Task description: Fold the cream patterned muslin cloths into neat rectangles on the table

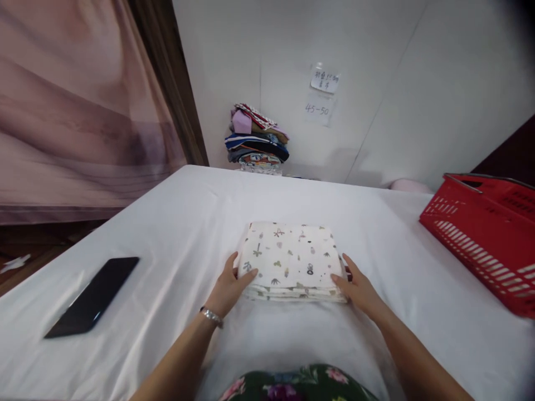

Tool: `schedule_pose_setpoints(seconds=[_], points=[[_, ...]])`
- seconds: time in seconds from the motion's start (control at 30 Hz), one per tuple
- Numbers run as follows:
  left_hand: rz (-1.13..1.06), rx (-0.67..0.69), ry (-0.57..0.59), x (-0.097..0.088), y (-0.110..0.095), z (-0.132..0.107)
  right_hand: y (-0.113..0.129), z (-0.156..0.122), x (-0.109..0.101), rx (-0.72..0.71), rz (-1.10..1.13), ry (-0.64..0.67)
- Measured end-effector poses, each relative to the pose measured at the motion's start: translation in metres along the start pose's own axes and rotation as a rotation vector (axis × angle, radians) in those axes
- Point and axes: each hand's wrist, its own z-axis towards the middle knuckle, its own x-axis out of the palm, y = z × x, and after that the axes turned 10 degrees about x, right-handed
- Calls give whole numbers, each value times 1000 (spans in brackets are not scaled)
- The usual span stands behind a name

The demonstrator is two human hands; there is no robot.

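Note:
A folded white cloth (290, 257) with small printed motifs lies flat in the middle of the white-covered table (175, 223). My left hand (230, 284) grips its near left corner, thumb on top and fingers tucked under the edge. My right hand (355, 285) holds the near right corner the same way. A metal bracelet (211, 316) sits on my left wrist.
A black phone (94, 295) lies on the table at the left. A red plastic basket (485, 234) stands at the right edge. A stack of folded clothes (257, 139) rests against the far wall below paper notes (324, 81). A pink curtain (75, 100) hangs at left.

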Motion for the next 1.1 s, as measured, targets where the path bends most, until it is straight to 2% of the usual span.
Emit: schedule_pose_setpoints(seconds=[0.17,0.27,0.33,0.43,0.53,0.63,0.73,0.9,1.1], points=[[4,21,-94,2,4,-12,-5,-4,2,-24,227,-12],[22,82,-134,0,4,-19,-18,-8,3,-156,329,-49],[39,140,-97,-3,6,-24,-27,-11,0,-290,339,-20],[-5,247,65,-10,9,-31,-37,-14,-8,-480,198,121],[101,435,172,-18,13,-33,-42,-11,-18,-661,-117,213],[374,634,218,-23,18,-28,-42,-5,-26,-802,-389,176],[532,763,285,-25,22,-21,-36,3,-32,-892,-575,114],[618,775,279,-26,26,-12,-27,15,-38,-1004,-747,51],[676,872,209,-32,15,-6,-21,23,-36,-1087,-711,103]])
